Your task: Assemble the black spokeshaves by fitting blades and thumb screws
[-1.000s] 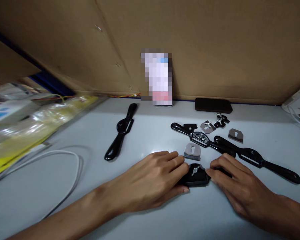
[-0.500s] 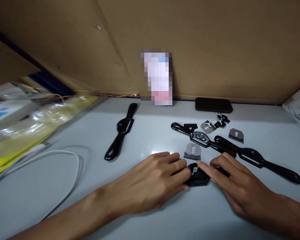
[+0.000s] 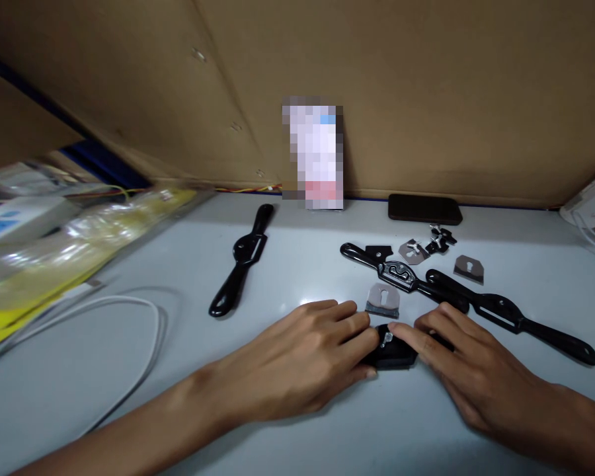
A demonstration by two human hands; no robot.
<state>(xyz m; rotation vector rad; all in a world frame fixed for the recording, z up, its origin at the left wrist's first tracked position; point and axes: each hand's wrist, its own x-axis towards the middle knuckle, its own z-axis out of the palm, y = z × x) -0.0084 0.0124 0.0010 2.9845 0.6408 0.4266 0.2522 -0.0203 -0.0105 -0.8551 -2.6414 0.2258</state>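
Observation:
A black spokeshave lies low in front of me, partly covered by both hands. My left hand is closed around its left side. At its right handle, my right hand has curled fingers, and the index fingertip touches the silver thumbscrew on its body. Just beyond it lies a loose blade with a keyhole slot. Two spokeshave bodies, one with its recess showing and one farther right, rest beyond my right hand. Another spokeshave body lies on the left.
Another slotted blade and small black plates with thumbscrews lie at back right. A dark phone is near the cardboard wall, where a blurred-out screen leans. A white cable and plastic-wrapped yellow packaging occupy the left.
My right index fingertip has shifted slightly left over the thumbscrew. Both hands keep their hold on the spokeshave, and the view has moved a little.

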